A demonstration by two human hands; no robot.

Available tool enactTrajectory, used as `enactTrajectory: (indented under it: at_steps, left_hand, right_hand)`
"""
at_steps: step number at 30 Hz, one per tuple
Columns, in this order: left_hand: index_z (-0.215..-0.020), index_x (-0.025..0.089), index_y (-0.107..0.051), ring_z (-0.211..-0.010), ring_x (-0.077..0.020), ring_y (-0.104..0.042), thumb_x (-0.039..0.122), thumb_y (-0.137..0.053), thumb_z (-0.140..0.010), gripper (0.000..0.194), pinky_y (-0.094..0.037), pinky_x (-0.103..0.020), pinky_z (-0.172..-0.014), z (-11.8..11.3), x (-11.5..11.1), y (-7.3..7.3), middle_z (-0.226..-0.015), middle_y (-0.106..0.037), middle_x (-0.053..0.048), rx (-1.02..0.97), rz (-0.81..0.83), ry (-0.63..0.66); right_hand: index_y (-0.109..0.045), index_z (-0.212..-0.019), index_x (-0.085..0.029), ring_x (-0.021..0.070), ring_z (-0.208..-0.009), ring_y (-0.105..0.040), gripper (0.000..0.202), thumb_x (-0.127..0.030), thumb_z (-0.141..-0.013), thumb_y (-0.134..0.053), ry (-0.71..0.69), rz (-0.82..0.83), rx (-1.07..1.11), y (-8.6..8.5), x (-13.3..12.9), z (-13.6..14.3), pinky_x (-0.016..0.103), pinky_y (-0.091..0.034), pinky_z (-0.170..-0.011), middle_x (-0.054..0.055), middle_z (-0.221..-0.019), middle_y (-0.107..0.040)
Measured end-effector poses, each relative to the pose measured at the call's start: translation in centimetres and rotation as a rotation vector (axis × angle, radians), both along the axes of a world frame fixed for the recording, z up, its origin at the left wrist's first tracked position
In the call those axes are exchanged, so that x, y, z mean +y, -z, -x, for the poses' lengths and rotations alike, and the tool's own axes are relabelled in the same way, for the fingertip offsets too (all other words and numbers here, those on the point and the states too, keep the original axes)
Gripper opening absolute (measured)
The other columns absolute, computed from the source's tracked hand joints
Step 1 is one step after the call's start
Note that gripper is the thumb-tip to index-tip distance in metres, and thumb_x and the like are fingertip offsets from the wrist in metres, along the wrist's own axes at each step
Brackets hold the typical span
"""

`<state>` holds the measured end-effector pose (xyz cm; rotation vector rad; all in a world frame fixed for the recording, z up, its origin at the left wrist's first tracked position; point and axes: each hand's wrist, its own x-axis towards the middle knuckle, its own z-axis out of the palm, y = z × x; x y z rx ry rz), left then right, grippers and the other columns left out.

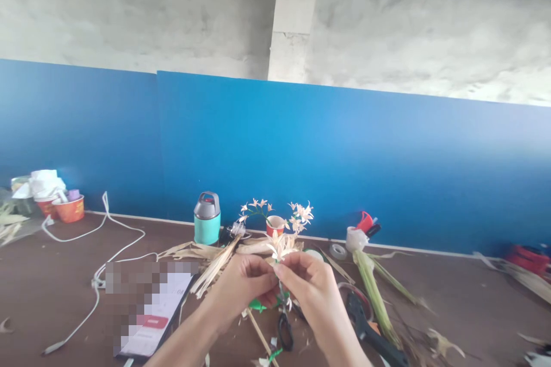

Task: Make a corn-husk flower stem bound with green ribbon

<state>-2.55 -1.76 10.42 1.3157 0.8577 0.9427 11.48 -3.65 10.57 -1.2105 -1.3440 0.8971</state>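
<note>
Both hands meet in front of me over the table, fingers pinched around the stem of a pale cream handmade flower (279, 245). My left hand (247, 284) grips the stem from the left, thumb and forefinger together. Opposite it, my right hand (307, 284) pinches the same green stem just below the petals. Under the hands lie scissors (284, 330) with dark handles, and some green material (258, 305) shows between the wrists. Just behind stands a red and white paper cup (275, 225) with finished-looking flower sprays (301, 215) leaning out on both sides.
Dried husk strips (215, 266) lie left of the hands, beside a phone (157, 315). A turquoise flask (207, 221) stands behind them. On the right are a black glue gun (372, 335), green stalks (374, 298) and a tape roll (338, 251). A white cable (103, 264) crosses the left side.
</note>
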Motion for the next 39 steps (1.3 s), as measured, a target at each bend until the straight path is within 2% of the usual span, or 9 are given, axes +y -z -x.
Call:
enactTrajectory:
  at_steps: [5, 11, 25, 30, 34, 39]
  left_hand:
    - [-0.056, 0.013, -0.067, -0.048, -0.0086, -0.052, 0.036, -0.072, -0.065, 0.025, -0.043, -0.022, -0.053, 0.1, -0.02, -0.02, -0.052, -0.059, 0.001, 0.017, -0.012, 0.015]
    - [-0.062, 0.013, -0.071, -0.052, -0.0097, -0.055, 0.033, -0.071, -0.066, 0.02, -0.045, -0.022, -0.055, 0.19, -0.16, -0.28, -0.059, -0.066, -0.003, 0.019, -0.015, 0.019]
    - [-0.062, 0.013, -0.071, -0.054, -0.01, -0.056, 0.023, -0.067, -0.065, 0.011, -0.046, -0.023, -0.057, 0.48, -0.13, -0.27, -0.06, -0.067, -0.004, -0.012, 0.011, 0.069]
    - [-0.063, 0.012, -0.071, -0.055, -0.011, -0.057, 0.026, -0.072, -0.062, 0.014, -0.047, -0.024, -0.057, 0.53, 0.09, 0.11, -0.062, -0.068, -0.004, -0.022, 0.03, 0.072]
    - [-0.061, 0.012, -0.071, -0.053, -0.0097, -0.055, 0.028, -0.07, -0.065, 0.016, -0.045, -0.022, -0.056, 0.31, -0.11, -0.16, -0.061, -0.067, -0.004, 0.004, -0.001, 0.068]
    - [-0.055, 0.013, -0.066, -0.044, -0.0062, -0.045, 0.024, -0.065, -0.066, 0.015, -0.036, -0.019, -0.046, 0.1, -0.18, -0.09, -0.049, -0.057, 0.001, -0.029, -0.049, 0.017]
  right_hand:
    - [-0.062, -0.067, -0.015, 0.0138, -0.05, -0.057, 0.012, -0.027, -0.069, -0.064, -0.001, -0.039, -0.021, -0.17, -0.04, 0.22, 0.021, -0.044, -0.045, 0.001, -0.057, -0.062]
    - [-0.061, -0.068, -0.014, 0.0137, -0.05, -0.058, 0.017, -0.03, -0.068, -0.067, -0.037, 0.062, 0.088, 0.01, 0.22, 0.18, 0.022, -0.047, -0.048, 0.0, -0.054, -0.061]
    - [-0.059, -0.067, -0.014, 0.0107, -0.045, -0.056, 0.015, -0.028, -0.07, -0.064, -0.052, 0.085, 0.053, -0.06, 0.1, 0.23, 0.019, -0.043, -0.043, -0.002, -0.051, -0.058]
    - [-0.058, -0.067, -0.015, 0.0102, -0.043, -0.054, 0.015, -0.028, -0.069, -0.064, -0.069, 0.091, 0.043, -0.15, 0.18, 0.13, 0.019, -0.042, -0.042, -0.003, -0.051, -0.057]
    - [-0.056, -0.066, -0.016, 0.0101, -0.043, -0.053, 0.015, -0.028, -0.069, -0.064, -0.072, 0.067, 0.055, -0.26, 0.11, 0.29, 0.019, -0.042, -0.042, -0.003, -0.051, -0.055]
    - [-0.054, -0.066, -0.016, 0.0084, -0.046, -0.047, 0.018, -0.03, -0.069, -0.066, -0.095, 0.01, 0.08, -0.29, 0.17, 0.3, 0.019, -0.038, -0.044, -0.005, -0.053, -0.051]
